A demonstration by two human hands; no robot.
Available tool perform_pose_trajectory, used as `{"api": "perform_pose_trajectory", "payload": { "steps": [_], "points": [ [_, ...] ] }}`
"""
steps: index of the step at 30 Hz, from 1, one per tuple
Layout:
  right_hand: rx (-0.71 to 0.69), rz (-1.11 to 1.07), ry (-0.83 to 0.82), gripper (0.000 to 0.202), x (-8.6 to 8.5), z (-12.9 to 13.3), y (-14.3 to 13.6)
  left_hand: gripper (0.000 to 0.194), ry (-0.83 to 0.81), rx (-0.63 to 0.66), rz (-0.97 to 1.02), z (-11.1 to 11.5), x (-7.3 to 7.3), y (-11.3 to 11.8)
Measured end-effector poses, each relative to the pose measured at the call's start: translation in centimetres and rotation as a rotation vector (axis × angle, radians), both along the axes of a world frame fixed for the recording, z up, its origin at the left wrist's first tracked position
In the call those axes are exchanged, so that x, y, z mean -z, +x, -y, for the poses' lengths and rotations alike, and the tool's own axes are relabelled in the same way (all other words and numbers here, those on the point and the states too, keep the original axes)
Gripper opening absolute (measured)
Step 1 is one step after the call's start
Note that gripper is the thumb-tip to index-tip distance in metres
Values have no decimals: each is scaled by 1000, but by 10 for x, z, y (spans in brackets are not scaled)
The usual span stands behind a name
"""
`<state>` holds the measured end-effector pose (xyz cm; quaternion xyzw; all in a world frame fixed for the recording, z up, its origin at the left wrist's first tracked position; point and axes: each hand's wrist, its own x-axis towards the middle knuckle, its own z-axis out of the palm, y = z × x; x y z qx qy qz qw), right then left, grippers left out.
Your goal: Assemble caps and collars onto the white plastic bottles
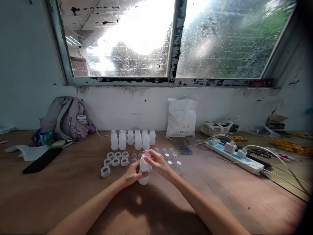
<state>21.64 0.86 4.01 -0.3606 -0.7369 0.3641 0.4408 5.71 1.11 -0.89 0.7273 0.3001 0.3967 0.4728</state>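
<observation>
A frosted white baby bottle [144, 178] stands nearly upright in front of me, tilted slightly. My left hand [132, 174] is wrapped round its body from the left, thumb across the front. At the bottle's top, my right hand [156, 161] has its fingers closed about the neck; whether they also hold a ring there, I cannot tell. Just left of my hands lie several translucent screw rings [115, 162]. Clear teats [134, 156] stand behind the held bottle, partly hidden. To the right are several clear caps and white discs [169, 162].
Several more bottles [138, 140] stand in rows at the back. A white bag [182, 117] leans on the wall. On the left are a grey backpack [65, 119] and a black phone [42, 160]. A power strip [234, 158] with cables lies on the right.
</observation>
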Motion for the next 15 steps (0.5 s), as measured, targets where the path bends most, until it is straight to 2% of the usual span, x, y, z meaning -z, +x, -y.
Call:
{"api": "perform_pose_trajectory", "payload": {
  "steps": [3, 6, 10, 13, 15],
  "points": [
    [-108, -163, -163, 33, 6, -1, 5, 32, -119, 57, 77, 6, -4, -1],
    [-227, -277, -324, 33, 6, -3, 14, 29, -302, 131, 156, 10, -3, 0],
    [-371, -359, -497, 36, 3, -4, 21, 26, -455, 159, 181, 11, -1, 0],
    [-411, -362, -529, 39, 4, -4, 21, 29, -507, 181, 187, 11, -1, 0],
    [-338, -309, -464, 38, 8, -6, 20, 33, -470, 151, 162, 11, -2, 0]
  ]
}}
